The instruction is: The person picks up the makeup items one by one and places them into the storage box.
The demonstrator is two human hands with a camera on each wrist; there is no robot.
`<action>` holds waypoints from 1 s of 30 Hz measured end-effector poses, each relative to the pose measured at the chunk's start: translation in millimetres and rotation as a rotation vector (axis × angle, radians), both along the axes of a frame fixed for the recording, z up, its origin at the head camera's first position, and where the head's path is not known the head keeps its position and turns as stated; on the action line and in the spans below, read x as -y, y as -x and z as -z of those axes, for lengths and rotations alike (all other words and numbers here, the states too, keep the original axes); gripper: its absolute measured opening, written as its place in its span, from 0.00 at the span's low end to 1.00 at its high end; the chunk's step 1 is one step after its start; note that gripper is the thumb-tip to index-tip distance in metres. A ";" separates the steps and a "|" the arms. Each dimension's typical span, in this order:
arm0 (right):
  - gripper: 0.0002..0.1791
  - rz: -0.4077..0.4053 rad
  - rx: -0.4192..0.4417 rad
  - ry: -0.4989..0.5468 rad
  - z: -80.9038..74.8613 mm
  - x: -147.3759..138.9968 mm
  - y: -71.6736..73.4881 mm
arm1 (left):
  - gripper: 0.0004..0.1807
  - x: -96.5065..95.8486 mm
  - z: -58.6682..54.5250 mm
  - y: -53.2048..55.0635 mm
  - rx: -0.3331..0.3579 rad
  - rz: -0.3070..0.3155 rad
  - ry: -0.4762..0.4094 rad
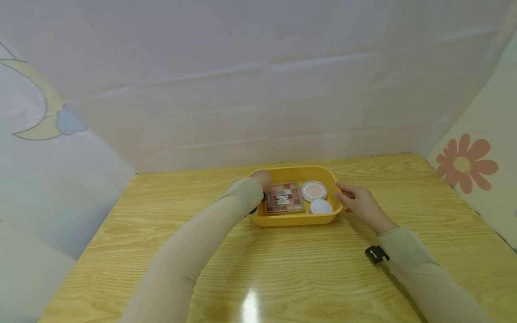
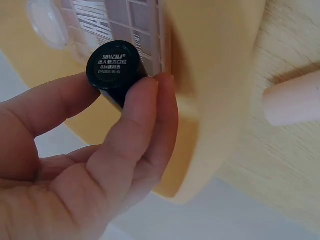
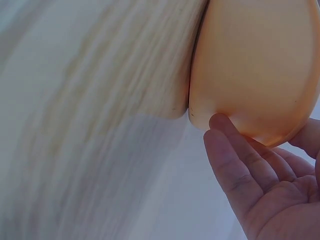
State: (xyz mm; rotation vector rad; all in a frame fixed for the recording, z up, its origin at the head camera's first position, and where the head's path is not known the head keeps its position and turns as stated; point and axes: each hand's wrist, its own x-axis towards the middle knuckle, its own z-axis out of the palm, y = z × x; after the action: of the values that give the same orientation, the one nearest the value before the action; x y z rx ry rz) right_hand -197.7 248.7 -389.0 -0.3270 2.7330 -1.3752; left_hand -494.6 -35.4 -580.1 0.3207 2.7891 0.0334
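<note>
A yellow plastic basket [image 1: 296, 220] stands on the wooden table. Over its left end, my left hand [image 1: 262, 179] pinches a dark lipstick [image 2: 114, 65] between thumb and fingers, its labelled round end facing the wrist camera. Inside the basket, an eyeshadow palette [image 1: 284, 197] lies beside that hand. To the palette's right are a round clear-rimmed compact [image 1: 314, 191] and a round white lid or jar [image 1: 321, 207]. My right hand [image 1: 361, 204] grips the basket's right end, with the thumb at the rim and the fingers against the outer wall [image 3: 250, 65].
A pale pink tube [image 2: 295, 100] lies on the table outside the basket, seen only in the left wrist view. The wooden tabletop [image 1: 291, 269] stretches toward me. Behind it hangs a pale wall covering [image 1: 258, 112], and a flower-printed panel [image 1: 464, 163] stands on the right.
</note>
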 end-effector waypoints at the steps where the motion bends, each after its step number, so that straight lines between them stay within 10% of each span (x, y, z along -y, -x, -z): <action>1: 0.29 0.001 0.002 0.001 0.2 0.1 0.0 | 0.19 0.2 7.6 7.2 -0.012 0.002 0.006; 6: 0.29 0.006 0.004 0.009 0.6 1.1 0.4 | 0.18 0.1 20.5 19.2 -0.045 0.042 0.098; 13: 0.28 -0.003 -0.006 0.020 0.5 1.5 -0.5 | 0.14 0.5 8.4 5.5 0.003 0.107 0.252; 30: 0.29 -0.003 0.007 0.005 2.9 -1.4 0.7 | 0.14 4.2 12.0 15.0 0.020 0.093 0.135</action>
State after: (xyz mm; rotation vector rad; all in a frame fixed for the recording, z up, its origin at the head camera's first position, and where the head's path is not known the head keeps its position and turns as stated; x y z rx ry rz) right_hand -198.4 250.1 -391.9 -0.3254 2.7228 -1.3796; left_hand -509.6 -39.6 -592.1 0.4128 2.7359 -0.1715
